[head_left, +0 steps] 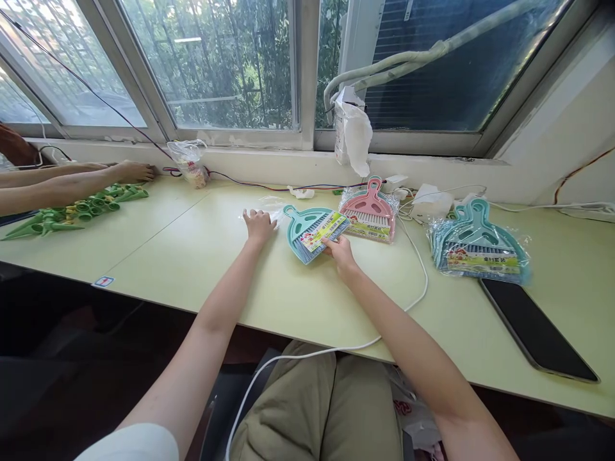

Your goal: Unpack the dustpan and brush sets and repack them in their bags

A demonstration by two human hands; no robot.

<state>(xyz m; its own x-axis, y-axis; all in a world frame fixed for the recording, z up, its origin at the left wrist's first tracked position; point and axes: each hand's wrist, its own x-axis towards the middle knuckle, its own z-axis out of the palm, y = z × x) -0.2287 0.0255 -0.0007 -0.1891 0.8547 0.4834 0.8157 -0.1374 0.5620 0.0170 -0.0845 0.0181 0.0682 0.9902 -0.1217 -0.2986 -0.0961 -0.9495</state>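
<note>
Khaki trousers (365,403), 1 pr., foreground, at front edge of desk (298,307). R hand (340,253): grip clamped on lower R edge of teal dustpan-&-brush set (317,234), set angled, mid-desk, btwn. both hands. L hand (259,225): palm down, fingers bent, by clear film (273,203); can't tell if grip is closed on it. Pink set (369,211), bagged, just behind teal one. Bagged teal sets (480,250), stacked, farther R; black phone (538,330) adj., in front. Far L: co-worker's hand (133,171) nr. green pcs. (96,208).
</note>
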